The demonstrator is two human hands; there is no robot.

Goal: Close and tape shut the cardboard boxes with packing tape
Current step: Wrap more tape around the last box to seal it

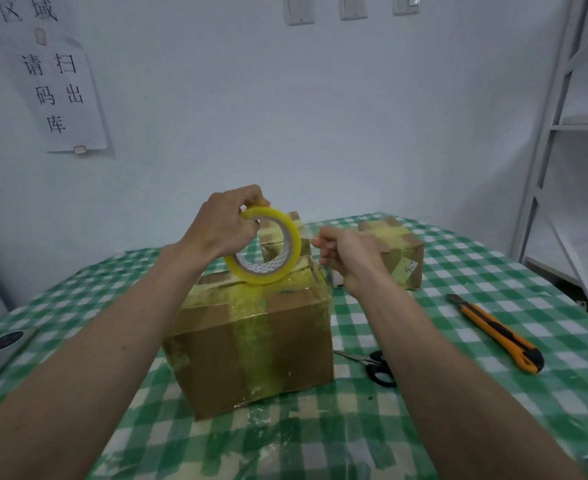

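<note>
Inspecting the bench, we record items from largest to smallest.

Table [459, 393]: we see it covered by a green-and-white checked cloth, with patches of old tape stuck to the near part.
Shelf [562, 126]: we note a pale metal rack standing at the right edge, beside the wall.
Notice [59, 95]: a paper sheet with printed characters is fixed to the wall at upper left.
Near box [251, 341]: we find the cardboard box at the table's centre, flaps down, with yellowish tape across the top and down the front face.
Far box [394, 251]: it sits behind and to the right of the near box, closed and taped.
Third box [278, 237]: partly hidden behind the roll; we cannot tell its condition.
Left hand [223, 226]: we see the fingers curled round the top of the roll, holding it upright on the near box's top.
Right hand [348, 254]: the fingertips pinch toward the roll's right side; a faint clear strip seems to run between them, but we cannot confirm it.
Roll [291, 247]: yellow packing tape, its lower rim touching the box top.
Knife [497, 332]: orange and black, lying on the cloth right of the near box.
Scissors [372, 367]: black handles, just beside the box's right lower corner.
Disc [5, 341]: a dark round object at the left edge, unidentified.
</note>
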